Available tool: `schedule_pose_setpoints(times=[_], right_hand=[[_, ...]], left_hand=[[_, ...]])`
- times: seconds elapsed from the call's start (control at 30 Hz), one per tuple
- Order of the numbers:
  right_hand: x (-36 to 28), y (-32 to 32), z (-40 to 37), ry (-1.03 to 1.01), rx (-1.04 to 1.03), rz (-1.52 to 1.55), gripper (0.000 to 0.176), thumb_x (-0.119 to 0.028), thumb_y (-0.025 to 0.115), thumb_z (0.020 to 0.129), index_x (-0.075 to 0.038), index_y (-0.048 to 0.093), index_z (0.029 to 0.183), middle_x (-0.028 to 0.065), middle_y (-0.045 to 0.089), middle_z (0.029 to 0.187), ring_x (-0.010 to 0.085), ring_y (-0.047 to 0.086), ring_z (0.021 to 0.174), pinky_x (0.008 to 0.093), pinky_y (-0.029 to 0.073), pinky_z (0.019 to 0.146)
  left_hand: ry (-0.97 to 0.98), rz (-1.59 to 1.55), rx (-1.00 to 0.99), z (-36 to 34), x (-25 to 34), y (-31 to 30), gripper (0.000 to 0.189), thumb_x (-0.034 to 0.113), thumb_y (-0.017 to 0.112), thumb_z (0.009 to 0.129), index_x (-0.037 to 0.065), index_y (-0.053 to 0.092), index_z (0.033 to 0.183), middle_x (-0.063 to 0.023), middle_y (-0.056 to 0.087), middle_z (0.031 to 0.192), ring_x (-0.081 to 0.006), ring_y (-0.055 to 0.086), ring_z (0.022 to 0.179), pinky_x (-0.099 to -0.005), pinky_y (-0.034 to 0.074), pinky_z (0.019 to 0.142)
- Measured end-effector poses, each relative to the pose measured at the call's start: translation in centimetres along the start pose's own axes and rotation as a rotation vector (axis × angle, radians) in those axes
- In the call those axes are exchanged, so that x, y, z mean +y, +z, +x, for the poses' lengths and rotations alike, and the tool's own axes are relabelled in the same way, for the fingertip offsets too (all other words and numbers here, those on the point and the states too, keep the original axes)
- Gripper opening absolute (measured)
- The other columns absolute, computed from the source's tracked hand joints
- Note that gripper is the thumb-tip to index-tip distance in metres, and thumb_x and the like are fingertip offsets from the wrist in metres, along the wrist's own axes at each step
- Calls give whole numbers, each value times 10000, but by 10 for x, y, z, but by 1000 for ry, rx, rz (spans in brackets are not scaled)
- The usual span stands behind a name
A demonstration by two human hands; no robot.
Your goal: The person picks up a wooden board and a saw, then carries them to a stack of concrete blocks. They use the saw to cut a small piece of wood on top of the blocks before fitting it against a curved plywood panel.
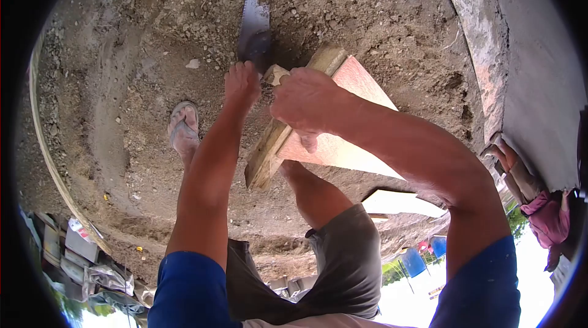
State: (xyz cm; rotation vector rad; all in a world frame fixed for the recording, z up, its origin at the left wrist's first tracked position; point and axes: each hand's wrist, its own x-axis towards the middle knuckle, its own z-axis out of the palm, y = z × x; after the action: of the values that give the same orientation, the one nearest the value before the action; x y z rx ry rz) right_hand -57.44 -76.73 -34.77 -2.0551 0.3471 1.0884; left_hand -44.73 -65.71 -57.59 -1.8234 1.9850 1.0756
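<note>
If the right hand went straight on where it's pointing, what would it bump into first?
Probably the left hand, just beyond the wooden plank that the right hand grips, but depth is hard to judge.

Your sleeves [187,288] register saturated blue; your shorts [350,251], dull grey-brown. Your saw [253,22] shows a blue-grey blade, darker at its broad end. The timber batten [264,156] before you is yellowish tan, streaked with darker brown. The panel [366,86] beside it reads salmon pink, paling to near white at one edge. You stand over brown soil [367,15] flecked with pale grey, in a grey sandal [182,121]. To your right: one muted magenta shirt [548,219], one bright blue drum [413,262]
</note>
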Motion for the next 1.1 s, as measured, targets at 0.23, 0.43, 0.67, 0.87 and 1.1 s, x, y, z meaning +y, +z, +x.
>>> schedule_pose_setpoints(times=[0.23,0.43,0.67,0.87,1.1], right_hand=[[-25,-21,-42,69,-30,-43,613,-426,903,547,-102,724,1036,68,715,961,242,657,1011,363,470,891],[-53,-27,-84,78,-21,-60,769,-424,896,518,-91,672,1173,110,694,979,297,626,1045,413,472,889],[-83,-36,-125,81,109,-104,741,-428,895,481,-78,682,1098,140,697,938,331,639,1011,431,484,859],[-107,-26,-125,146,136,-147,733,-427,887,492,-102,673,1113,136,697,939,338,647,984,447,492,856],[-136,-32,-125,219,81,-171,758,-414,906,502,-120,664,1158,141,710,986,333,655,989,445,494,877]], left_hand=[[-73,-223,-216,-84,14,-118,412,284,702,794,-18,588,1051,-245,671,948,-377,666,904,-450,514,846],[21,-670,-161,-248,-5,-175,442,312,795,744,-10,641,1005,-108,599,668,-187,601,637,-330,472,617],[-166,-1173,-30,-439,26,-205,426,291,868,627,30,609,842,19,542,660,-64,500,637,-268,414,587],[-491,-1468,583,-493,134,-186,228,105,726,753,71,523,851,25,561,723,-52,497,651,-196,403,606],[-439,-1930,759,-452,285,-83,190,61,675,839,74,492,888,-4,522,705,-77,523,653,-260,459,626]])
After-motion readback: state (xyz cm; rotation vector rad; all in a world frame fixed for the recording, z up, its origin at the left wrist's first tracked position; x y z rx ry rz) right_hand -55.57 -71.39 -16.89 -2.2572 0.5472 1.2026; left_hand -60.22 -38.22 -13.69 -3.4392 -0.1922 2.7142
